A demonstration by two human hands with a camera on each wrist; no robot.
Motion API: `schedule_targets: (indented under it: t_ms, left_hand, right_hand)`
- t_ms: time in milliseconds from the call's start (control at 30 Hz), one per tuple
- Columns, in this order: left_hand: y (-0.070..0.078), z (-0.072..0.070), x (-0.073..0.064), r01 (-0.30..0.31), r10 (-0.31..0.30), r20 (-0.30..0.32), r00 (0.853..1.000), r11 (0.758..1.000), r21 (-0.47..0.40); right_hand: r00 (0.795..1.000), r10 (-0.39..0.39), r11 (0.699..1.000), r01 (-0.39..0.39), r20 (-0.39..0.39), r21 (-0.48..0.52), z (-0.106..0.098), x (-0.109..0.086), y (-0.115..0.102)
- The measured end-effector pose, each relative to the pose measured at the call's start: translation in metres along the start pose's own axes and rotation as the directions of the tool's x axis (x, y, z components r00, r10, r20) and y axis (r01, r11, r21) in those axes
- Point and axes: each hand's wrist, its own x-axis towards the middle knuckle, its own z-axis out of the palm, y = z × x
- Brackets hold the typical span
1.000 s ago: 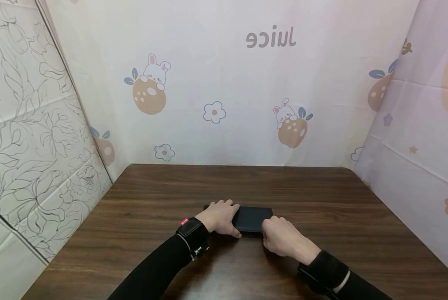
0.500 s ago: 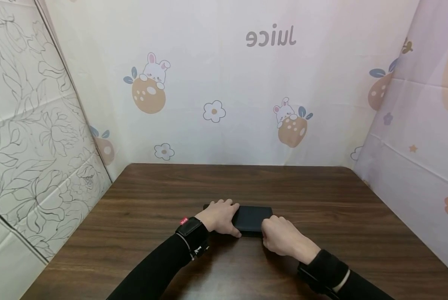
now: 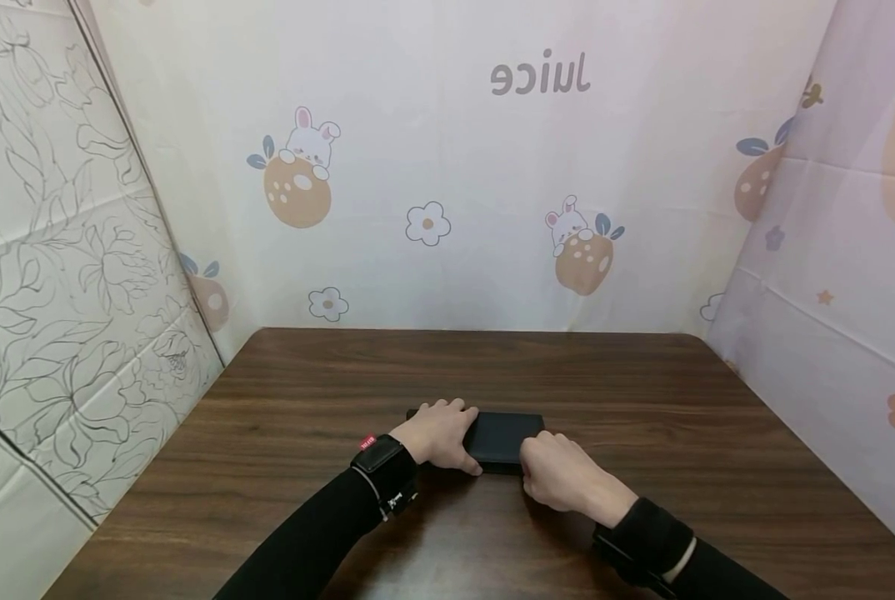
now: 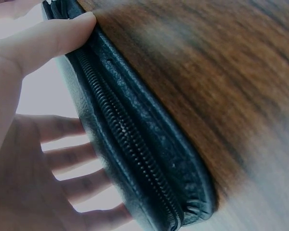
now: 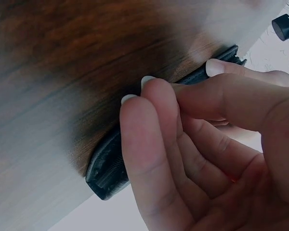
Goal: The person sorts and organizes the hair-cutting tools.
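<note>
A black zippered wallet (image 3: 503, 437) lies flat on the table. Its left part is covered by my left hand (image 3: 438, 435), which holds it with spread fingers across the top and the thumb on the near edge. In the left wrist view that thumb (image 4: 72, 36) presses beside the closed teeth of the zipper (image 4: 123, 127). My right hand (image 3: 567, 473) is at the near right corner with curled fingers. The right wrist view has its thumb and fingertips (image 5: 139, 115) pinched together at the zippered edge; the bit between them is hidden.
The brown wooden table (image 3: 327, 375) reaches back to a white curtain (image 3: 485, 167) with rabbit and fruit prints. A floral sheet (image 3: 65, 250) hangs at the left and another printed sheet (image 3: 830, 250) at the right.
My right hand has shifted very slightly to the left along the wallet's edge. The left hand and the wallet stay in place.
</note>
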Motion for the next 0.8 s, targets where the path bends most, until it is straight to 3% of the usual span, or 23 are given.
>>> schedule_targets:
  t_ms: [367, 800]
  left_hand:
    - [0.0002, 0.0009, 0.0006, 0.003, -0.003, 0.004, 1.000, 1.000, -0.010]
    - [-0.0010, 0.0011, 0.0015, 0.004, -0.004, 0.001, 1.000, 1.000, -0.024]
  right_hand:
    - [0.999, -0.032, 0.999, 0.032, -0.012, -0.013, 0.0020, 0.0026, -0.0034]
    - [1.000, -0.019, 1.000, 0.019, 0.003, -0.008, 0.0015, 0.0052, -0.0060]
